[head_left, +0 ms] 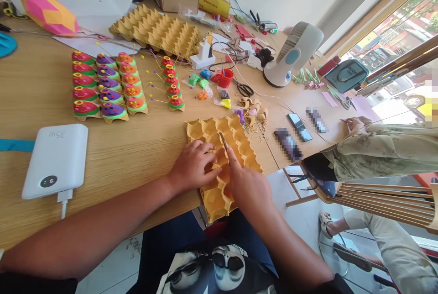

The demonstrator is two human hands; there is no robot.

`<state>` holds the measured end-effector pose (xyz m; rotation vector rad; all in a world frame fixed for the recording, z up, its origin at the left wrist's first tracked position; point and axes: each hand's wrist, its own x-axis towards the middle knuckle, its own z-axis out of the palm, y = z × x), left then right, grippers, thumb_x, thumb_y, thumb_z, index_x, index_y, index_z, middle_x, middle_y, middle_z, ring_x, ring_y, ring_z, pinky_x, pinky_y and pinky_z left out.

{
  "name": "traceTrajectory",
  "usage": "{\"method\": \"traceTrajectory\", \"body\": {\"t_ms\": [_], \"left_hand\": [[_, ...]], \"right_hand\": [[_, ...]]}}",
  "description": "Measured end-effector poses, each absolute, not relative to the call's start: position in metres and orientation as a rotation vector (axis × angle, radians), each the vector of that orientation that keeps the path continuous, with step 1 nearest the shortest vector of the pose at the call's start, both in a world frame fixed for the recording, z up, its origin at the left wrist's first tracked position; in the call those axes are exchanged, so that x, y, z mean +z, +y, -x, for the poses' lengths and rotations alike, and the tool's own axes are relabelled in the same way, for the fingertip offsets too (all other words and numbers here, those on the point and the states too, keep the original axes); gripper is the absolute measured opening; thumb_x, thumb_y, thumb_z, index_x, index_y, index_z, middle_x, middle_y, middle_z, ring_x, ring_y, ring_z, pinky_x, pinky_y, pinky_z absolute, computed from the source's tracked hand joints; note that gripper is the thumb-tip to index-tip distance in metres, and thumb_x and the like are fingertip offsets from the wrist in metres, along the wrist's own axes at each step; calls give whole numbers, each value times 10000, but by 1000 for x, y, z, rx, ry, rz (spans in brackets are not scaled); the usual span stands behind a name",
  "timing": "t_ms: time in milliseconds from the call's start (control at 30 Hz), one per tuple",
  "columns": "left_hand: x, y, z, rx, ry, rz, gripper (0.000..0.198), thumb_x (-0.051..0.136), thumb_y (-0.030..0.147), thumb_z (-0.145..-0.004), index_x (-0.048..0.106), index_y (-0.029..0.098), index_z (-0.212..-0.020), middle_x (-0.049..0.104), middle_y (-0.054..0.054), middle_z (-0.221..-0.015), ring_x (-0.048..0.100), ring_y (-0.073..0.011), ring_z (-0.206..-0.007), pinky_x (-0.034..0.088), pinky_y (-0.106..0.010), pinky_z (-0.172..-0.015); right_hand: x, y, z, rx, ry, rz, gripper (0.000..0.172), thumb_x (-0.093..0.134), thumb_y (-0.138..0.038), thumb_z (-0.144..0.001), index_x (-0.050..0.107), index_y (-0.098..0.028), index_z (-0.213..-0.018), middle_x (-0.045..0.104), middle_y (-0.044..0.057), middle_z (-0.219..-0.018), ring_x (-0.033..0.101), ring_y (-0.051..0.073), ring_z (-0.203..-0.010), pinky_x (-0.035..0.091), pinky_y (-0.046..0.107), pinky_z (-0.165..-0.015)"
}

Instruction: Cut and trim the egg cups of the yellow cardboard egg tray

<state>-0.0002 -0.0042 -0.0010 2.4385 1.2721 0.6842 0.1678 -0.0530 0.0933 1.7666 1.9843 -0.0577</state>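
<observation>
A yellow cardboard egg tray lies at the table's front edge, with its near corner jutting past the edge. My left hand rests on the tray's left part, thumb and fingers apart and pressing on the cups. A knife with a thin blade is gripped in my right hand, index finger stretched along it. Its tip touches the tray near the middle. My right hand hides the handle and part of the tray.
Painted egg-carton pieces stand in rows at left, beside a white power bank. Farther back are another egg tray, a red cup, black scissors and a fan. Another person's hand is at right.
</observation>
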Motion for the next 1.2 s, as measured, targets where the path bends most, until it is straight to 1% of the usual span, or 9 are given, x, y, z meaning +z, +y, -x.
{"method": "traceTrajectory", "body": {"t_ms": [133,300,400,500,567,667,767,933,1200], "left_hand": [[-1,-3,1,682,1265,-2453,343,649,550,-891,720,216,-867,664,-90,-1190,557,-312,-1085,473,-503,-927],[-2,-3,1,678,1266,-2469,335,655,548,-886,717,219,-867,663,-88,-1187,557,-311,-1080,470,-498,-913],[-3,-3,1,683,1262,-2466,340,650,555,-887,715,222,-861,664,-89,-1188,556,-313,-1080,466,-498,-909],[-4,-3,1,699,1252,-2461,345,640,559,-893,711,222,-856,666,-88,-1195,552,-313,-1087,458,-501,-926],[-4,-3,1,708,1246,-2458,339,638,550,-894,708,221,-860,668,-89,-1194,552,-311,-1085,457,-499,-931],[-3,-3,1,713,1240,-2450,310,649,521,-886,709,217,-871,671,-89,-1185,554,-310,-1082,461,-498,-935],[-2,-3,1,719,1233,-2439,305,651,510,-885,712,212,-871,670,-92,-1188,556,-312,-1085,462,-506,-946],[-4,-3,1,723,1241,-2439,334,648,533,-885,728,209,-873,664,-94,-1194,549,-320,-1105,462,-514,-953],[-3,-3,1,713,1245,-2437,341,641,541,-892,723,211,-873,663,-92,-1206,544,-313,-1109,457,-507,-968]], "right_hand": [[97,-56,-169,-69,1992,-1765,758,501,-215,-1013,156,-255,-1686,784,68,-889,770,201,-782,500,219,-591],[95,-58,-171,-51,1974,-1755,730,456,-226,-1035,134,-263,-1689,784,66,-882,766,212,-753,499,240,-570],[97,-58,-174,-63,2004,-1774,694,436,-276,-1060,143,-263,-1688,788,71,-880,766,206,-755,489,238,-583],[106,-59,-177,-111,1983,-1795,656,415,-356,-1083,156,-320,-1684,788,56,-848,768,212,-752,474,243,-589],[114,-58,-178,-142,1981,-1817,627,397,-371,-1090,181,-351,-1678,791,49,-861,773,222,-781,473,254,-603],[119,-54,-179,-162,2025,-1895,611,382,-331,-1089,212,-336,-1676,802,56,-968,772,224,-863,486,267,-657],[113,-48,-178,-198,2040,-1931,623,387,-314,-1079,211,-332,-1677,800,59,-1026,767,221,-875,489,270,-679],[100,-45,-176,-225,2070,-1920,625,366,-316,-1077,197,-334,-1679,795,58,-1019,762,225,-873,492,276,-691],[97,-47,-176,-235,2047,-1924,639,361,-314,-1077,165,-328,-1685,791,64,-986,763,221,-823,495,276,-678]]}}
